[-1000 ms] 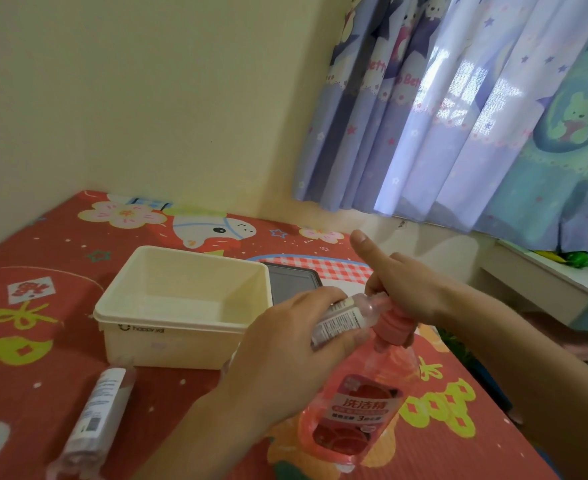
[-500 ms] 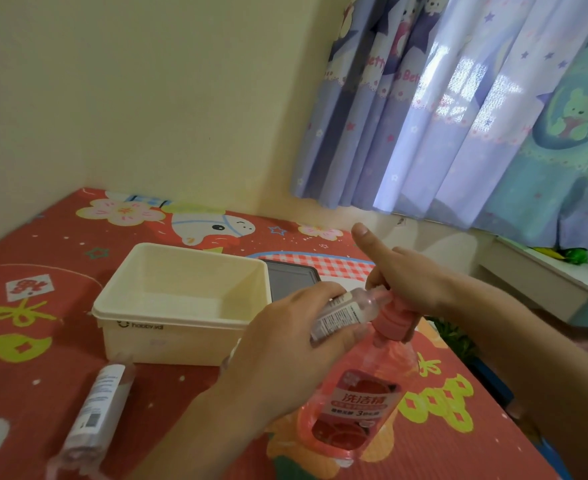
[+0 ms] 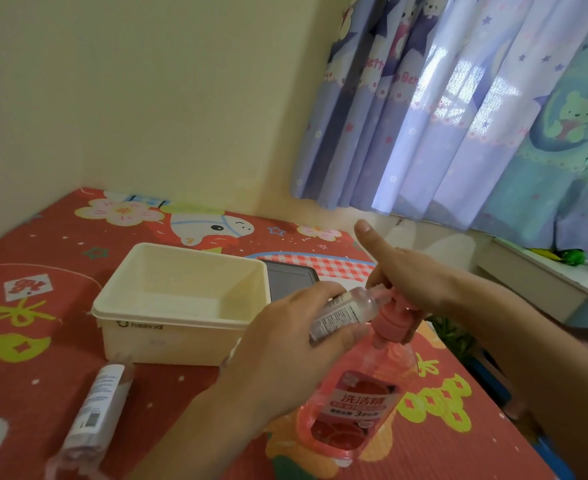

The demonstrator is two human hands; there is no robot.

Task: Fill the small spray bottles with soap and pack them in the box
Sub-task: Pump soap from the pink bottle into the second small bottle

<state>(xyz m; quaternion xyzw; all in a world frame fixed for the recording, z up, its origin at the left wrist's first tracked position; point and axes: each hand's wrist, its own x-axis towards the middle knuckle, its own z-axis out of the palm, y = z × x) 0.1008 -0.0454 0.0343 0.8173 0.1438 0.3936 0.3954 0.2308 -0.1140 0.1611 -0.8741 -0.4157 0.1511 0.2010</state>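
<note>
Left hand (image 3: 285,344) fingers curled round small clear labelled spray bottle (image 3: 346,311), mouth tipped against nozzle of pink pump soap bottle (image 3: 351,400). Right hand (image 3: 406,284) grips pump head, thumb sticking up — filling under way, looks early. Beyond left fingers, cream rectangular plastic box (image 3: 181,299) holds nothing; second clear bottle (image 3: 93,415) lies on red patterned mat (image 3: 43,341) near left wrist — both unpacked. Free mat all round; mat edge close under right forearm.

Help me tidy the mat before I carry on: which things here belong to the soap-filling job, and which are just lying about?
Belongs to the job:
- small spray bottle, held in the left hand
- pink soap bottle, right hand on its pump
- second small bottle, lying on the mat
- cream box, nothing packed in it yet

Just lying about:
- dark tablet-like slab behind the box
- green object on the side table
</note>
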